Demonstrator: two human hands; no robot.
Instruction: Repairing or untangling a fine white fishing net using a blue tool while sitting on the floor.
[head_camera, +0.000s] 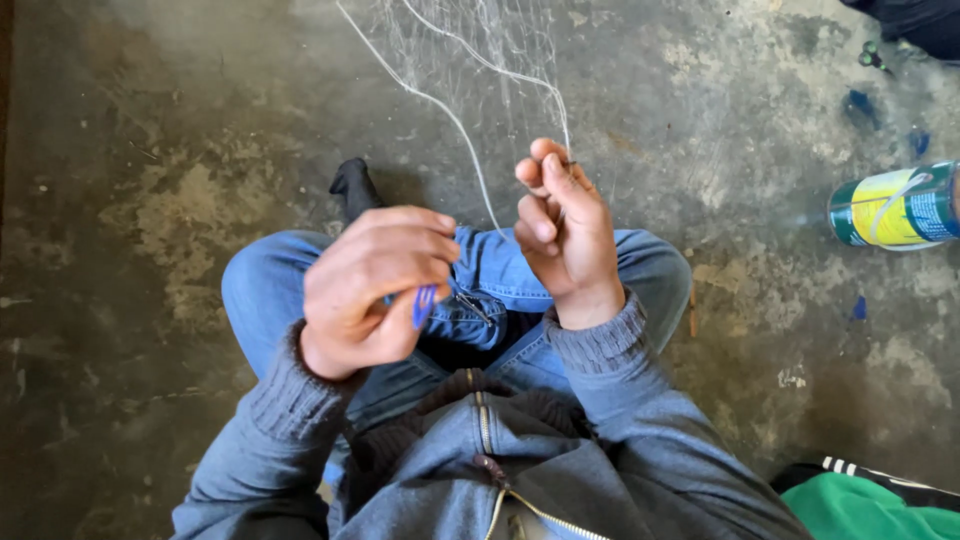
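Left hand (375, 290) grips blue tool (423, 305), right hand (562, 225) pinches net line (455, 120); green-yellow can (895, 207) right.

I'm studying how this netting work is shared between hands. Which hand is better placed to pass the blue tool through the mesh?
Probably the left hand: it already grips the blue tool. The right hand pinches the white cord of the net.

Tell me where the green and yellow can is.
The green and yellow can lies on its side on the concrete floor at the right edge of the head view, beyond the right hand.
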